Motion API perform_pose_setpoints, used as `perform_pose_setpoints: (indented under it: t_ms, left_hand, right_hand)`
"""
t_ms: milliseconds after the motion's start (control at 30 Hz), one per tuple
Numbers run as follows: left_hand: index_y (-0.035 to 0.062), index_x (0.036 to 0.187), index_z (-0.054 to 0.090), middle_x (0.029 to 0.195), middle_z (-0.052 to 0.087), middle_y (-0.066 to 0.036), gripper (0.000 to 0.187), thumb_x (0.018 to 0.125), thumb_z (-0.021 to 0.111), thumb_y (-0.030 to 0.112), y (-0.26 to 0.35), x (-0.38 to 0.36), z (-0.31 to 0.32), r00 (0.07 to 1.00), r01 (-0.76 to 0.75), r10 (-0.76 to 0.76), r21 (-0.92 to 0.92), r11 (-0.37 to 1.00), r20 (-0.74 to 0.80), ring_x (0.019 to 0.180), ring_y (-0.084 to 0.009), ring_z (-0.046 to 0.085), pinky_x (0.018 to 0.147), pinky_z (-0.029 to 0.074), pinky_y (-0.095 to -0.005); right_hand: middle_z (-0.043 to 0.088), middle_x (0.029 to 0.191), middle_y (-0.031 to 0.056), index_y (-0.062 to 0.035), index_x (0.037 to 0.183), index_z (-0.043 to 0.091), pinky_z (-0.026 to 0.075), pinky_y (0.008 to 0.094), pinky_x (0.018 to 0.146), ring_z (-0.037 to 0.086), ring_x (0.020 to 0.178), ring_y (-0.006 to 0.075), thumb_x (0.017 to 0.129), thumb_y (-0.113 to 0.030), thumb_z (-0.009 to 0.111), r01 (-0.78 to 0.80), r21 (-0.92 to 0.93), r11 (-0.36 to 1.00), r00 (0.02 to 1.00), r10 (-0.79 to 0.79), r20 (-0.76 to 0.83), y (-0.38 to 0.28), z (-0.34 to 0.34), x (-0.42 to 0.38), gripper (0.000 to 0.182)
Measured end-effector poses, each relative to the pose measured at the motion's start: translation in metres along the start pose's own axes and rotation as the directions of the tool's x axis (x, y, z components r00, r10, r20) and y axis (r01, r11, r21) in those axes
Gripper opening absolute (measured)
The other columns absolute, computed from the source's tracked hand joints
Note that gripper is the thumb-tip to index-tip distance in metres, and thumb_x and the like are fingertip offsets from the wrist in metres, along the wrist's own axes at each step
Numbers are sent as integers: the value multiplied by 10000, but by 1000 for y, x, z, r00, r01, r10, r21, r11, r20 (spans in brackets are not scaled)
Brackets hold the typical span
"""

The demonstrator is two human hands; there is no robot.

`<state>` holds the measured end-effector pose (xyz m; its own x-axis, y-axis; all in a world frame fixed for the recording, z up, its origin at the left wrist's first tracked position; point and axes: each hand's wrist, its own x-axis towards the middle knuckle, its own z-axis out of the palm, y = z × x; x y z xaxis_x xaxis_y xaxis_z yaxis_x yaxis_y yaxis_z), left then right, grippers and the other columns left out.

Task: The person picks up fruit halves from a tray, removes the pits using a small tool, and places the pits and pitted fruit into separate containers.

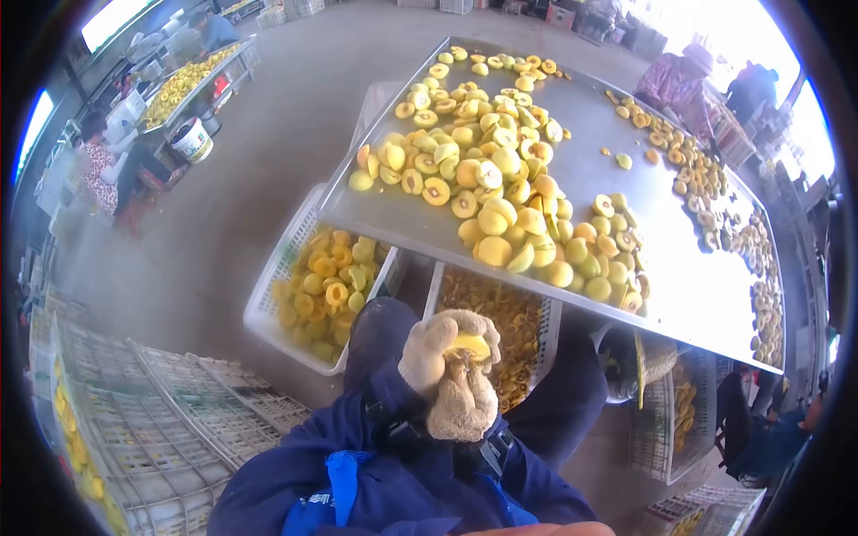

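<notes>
gloved hands [450, 371] clamping together around soft, slippery yellow peach half [468, 345], likely bruising easily, gripping by firmer outer skin.

One head-worn view — steeply down, close over the metal table [572, 188].

The person wears a dark blue work jacket [393, 482] with long sleeves that run up to the wrists. A brighter blue strip [344, 473], like a collar or apron strap, lies across the chest, and a black strap with a buckle [487, 451] crosses the front. Both hands are covered by thick, fuzzy knitted gloves of beige-cream colour, worn and slightly soiled: the left hand [429, 353] and the right hand [465, 402]. Dark trousers [380, 335] cover the legs.
</notes>
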<state>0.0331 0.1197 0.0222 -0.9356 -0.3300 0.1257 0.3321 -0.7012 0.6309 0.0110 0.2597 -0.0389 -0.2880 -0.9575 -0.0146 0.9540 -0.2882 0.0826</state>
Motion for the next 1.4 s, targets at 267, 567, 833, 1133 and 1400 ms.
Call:
perform_pose_setpoints:
  t_ms: [267, 567, 833, 1133, 1400]
  left_hand:
    - [-18, 1193, 703, 1173, 709, -218, 419, 1112, 596, 379, 9, -1, 13, 996, 29, -43, 181, 983, 75, 994, -309, 723, 866, 600, -433]
    - [-22, 1155, 728, 1058, 751, -99, 303, 1125, 505, 181, 47, 8, -29, 957, 47, 91, 457, 888, -275, 884, -153, 724, 782, 595, -292]
    - [79, 1232, 760, 1322, 731, -180, 422, 936, 727, 378, 126, 130, -135, 903, 274, 410, 905, -325, -127, 1239, -380, 673, 1052, 528, -476]
    - [113, 1268, 721, 1225, 727, -222, 430, 901, 735, 336, 15, 236, -166, 980, 127, -86, 895, -427, -180, 1170, -396, 690, 1006, 536, -511]
    - [76, 1518, 557, 1328, 705, -271, 725, 875, 750, 349, 34, 207, -100, 954, 265, -73, 929, -257, -292, 1246, -428, 667, 1060, 528, -470]
  right_hand:
    - [659, 1312, 81, -81, 1485, 542, 546, 356, 1011, 641, 1186, 203, 1172, -307, 475, 125, -138, 983, 979, -145, -146, 0, -60, -10, 392]
    - [673, 716, 89, -10, 838, 732, 490, 326, 594, 611, 611, 182, 1102, -562, 521, -311, -904, 293, 946, 189, -264, -90, 46, -21, 648]
    - [701, 743, 184, 4, 966, 737, 557, 480, 731, 716, 723, 310, 1096, -532, 548, -657, -749, 90, 638, -463, -615, -93, 13, -14, 584]
    - [629, 690, 62, 5, 975, 711, 486, 359, 589, 599, 584, 167, 1113, -517, 550, -593, -805, 26, 734, -395, -553, -70, 0, -1, 563]
    - [624, 691, 64, 2, 1016, 719, 484, 346, 594, 597, 603, 164, 1115, -512, 553, -553, -825, -116, 793, -376, -479, -56, -2, -3, 549]
